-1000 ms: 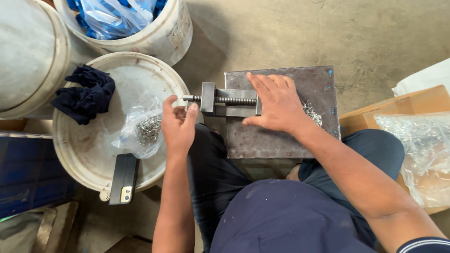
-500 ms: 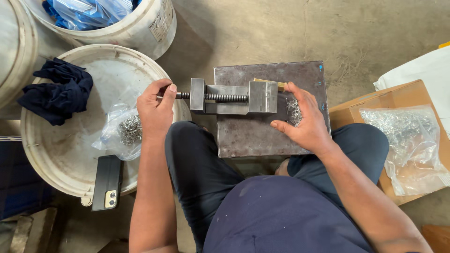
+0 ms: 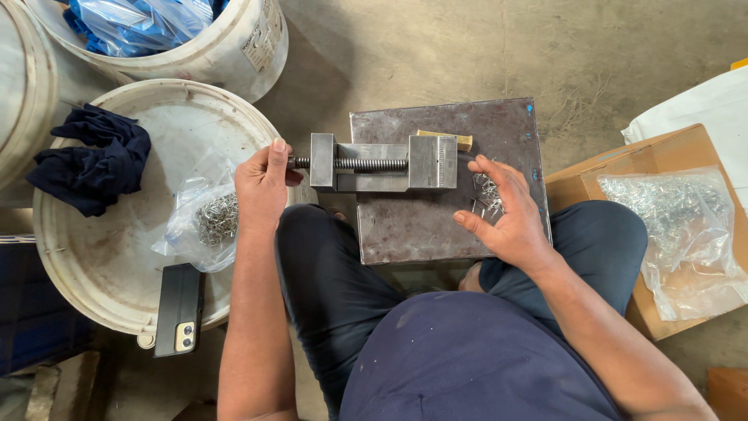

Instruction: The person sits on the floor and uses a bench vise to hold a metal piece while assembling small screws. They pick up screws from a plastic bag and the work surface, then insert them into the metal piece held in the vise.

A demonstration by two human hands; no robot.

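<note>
- White bucket lid (image 3: 93,257): I log it as the largest carrier, a round lid lying flat to my left. On it lie a dark blue cloth (image 3: 89,165) near its upper-left rim, a clear bag of small metal parts (image 3: 204,214) at its right rim, and a black phone (image 3: 178,309) across its lower rim.
- Steel plate (image 3: 436,226): a grey square slab in front of my knees, its lower edge above my lap.
- Cardboard box (image 3: 670,156): on my right, with a clear bag of shiny metal pieces (image 3: 676,226) lying on top.
- Small steel vise (image 3: 382,164): it lies along the plate's upper-left part, its screw end overhanging the plate's left edge. The screw thread shows between the end block and the sliding jaw.
- Wooden block (image 3: 446,139): just behind the vise's right end, near the plate's upper edge.
- Loose metal pieces (image 3: 487,191): a small heap near the plate's right edge, just right of the vise.
- Left hand (image 3: 263,185): forearm coming straight up from below, fingers curled shut around the vise's screw end at the plate's left edge, thumb pointing up.
- Right hand (image 3: 506,210): forearm angled in from the lower right, palm half open, fingers loosely bent over the loose metal pieces, fingertips touching them. I cannot tell whether any piece is pinched.
</note>
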